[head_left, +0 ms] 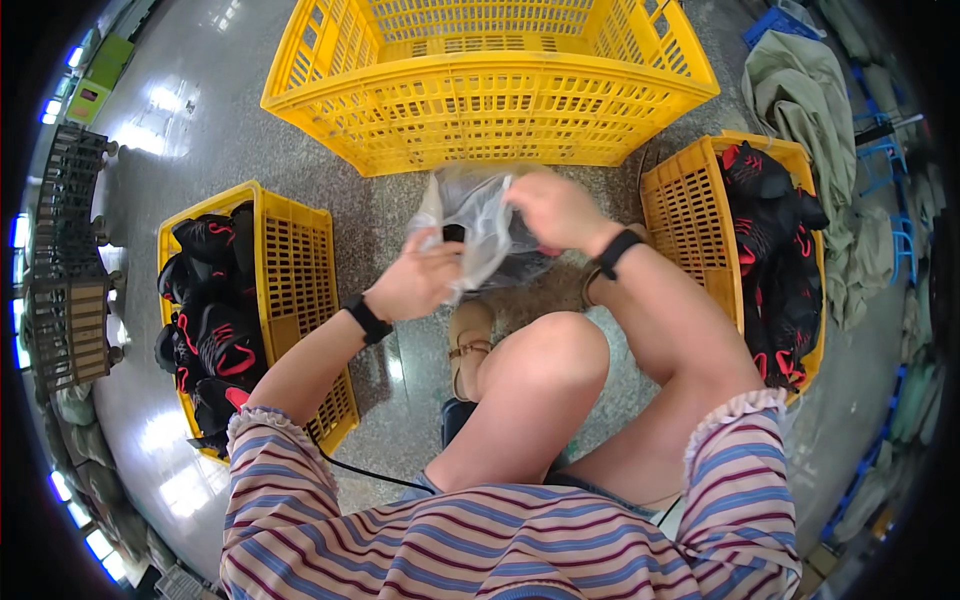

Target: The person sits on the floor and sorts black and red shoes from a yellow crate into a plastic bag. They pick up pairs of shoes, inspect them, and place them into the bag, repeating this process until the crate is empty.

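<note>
A clear plastic bag (484, 232) hangs crumpled between my two hands, just above my lap and in front of the large yellow crate. My left hand (418, 276) grips the bag's left edge with bent fingers. Higher up, my right hand (556, 208) pinches the opposite side of it. Something dark shows through the plastic, but I cannot make out whether it is inside the bag or behind it. Both of my wrists wear black bands.
The large yellow crate (490, 110) stands just ahead. Smaller yellow crates at my left (298, 265) and right (690, 215) hold black-and-red shoes. Green-grey cloth (805, 110) lies beyond the right crate. A black cable (375, 472) runs past my left side.
</note>
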`<state>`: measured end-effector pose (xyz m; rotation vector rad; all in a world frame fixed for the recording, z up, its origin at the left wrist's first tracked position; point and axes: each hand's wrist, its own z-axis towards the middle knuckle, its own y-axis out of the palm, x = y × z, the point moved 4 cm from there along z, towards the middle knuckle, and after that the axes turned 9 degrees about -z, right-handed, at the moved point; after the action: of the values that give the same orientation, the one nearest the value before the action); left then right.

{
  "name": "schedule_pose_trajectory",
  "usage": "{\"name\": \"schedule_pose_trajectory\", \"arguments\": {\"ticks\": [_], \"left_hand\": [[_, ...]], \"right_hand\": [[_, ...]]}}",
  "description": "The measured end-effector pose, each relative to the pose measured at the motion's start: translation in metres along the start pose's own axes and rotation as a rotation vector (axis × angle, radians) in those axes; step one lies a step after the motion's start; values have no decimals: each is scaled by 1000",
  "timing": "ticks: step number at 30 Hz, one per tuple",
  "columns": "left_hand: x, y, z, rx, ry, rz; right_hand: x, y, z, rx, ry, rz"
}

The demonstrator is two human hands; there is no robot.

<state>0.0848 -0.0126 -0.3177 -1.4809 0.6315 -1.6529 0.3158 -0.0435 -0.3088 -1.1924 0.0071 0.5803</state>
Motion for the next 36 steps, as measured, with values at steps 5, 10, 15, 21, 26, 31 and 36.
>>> {"name": "schedule_pose_trajectory", "arguments": {"ticks": [5, 10, 15, 21, 26, 31, 36], "left_hand": [[29, -8, 7, -212, 64, -150], [-61, 20, -105, -583, -415, 291], [-43, -5, -13, 166, -304, -33], [-49, 58, 45, -109, -86, 122], [-124, 37, -48, -633, -497, 298], [-132, -47, -74, 78, -965, -216], [-81, -41, 38, 412, -486, -29]], "right_hand": [[-40, 84, -3, -821, -187, 52], [70, 62, -35, -681, 319, -282], [58, 52, -49, -770, 183, -567], [25, 53, -13, -861, 48, -569], [95, 52, -27, -495, 64, -588], [68, 66, -17, -483, -124, -341], [32, 90, 11, -563, -152, -321]]}}
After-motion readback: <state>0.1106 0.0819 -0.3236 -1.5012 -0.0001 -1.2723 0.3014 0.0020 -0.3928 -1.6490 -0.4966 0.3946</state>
